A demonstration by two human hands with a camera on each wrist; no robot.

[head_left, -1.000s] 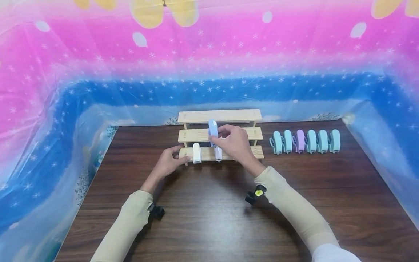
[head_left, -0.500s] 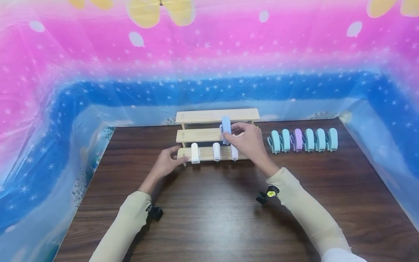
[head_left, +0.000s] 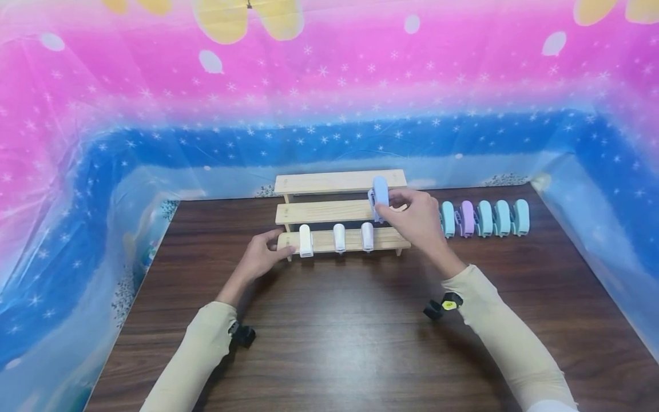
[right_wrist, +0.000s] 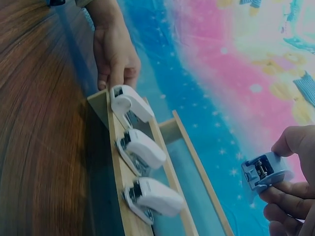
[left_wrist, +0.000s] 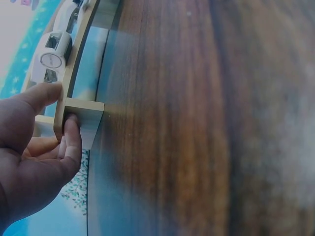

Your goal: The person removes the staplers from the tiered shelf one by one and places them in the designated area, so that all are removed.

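Observation:
My right hand [head_left: 417, 216] pinches a light blue mini stapler [head_left: 380, 194] between thumb and fingers, held up in front of the middle step's right end. In the right wrist view the blue stapler [right_wrist: 266, 171] has its open front with a metal spring facing the camera. My left hand [head_left: 261, 254] grips the left end of the wooden three-step rack [head_left: 321, 241], thumb on top and fingers beneath. On that lowest step stand three white staplers: a left one [head_left: 306, 240], a middle one [head_left: 339, 238] and a right one [head_left: 367, 237].
Right of the rack, several teal staplers [head_left: 502, 217] and a purple stapler [head_left: 467, 218] stand in a row on the dark wooden table [head_left: 329, 332]. My right hand hides the row's left end. A patterned cloth backdrop [head_left: 329, 137] rises behind the table.
My right hand has carried the blue stapler rightward along the rack, bringing the middle and right white staplers into full view. My left hand keeps its grip on the rack's end.

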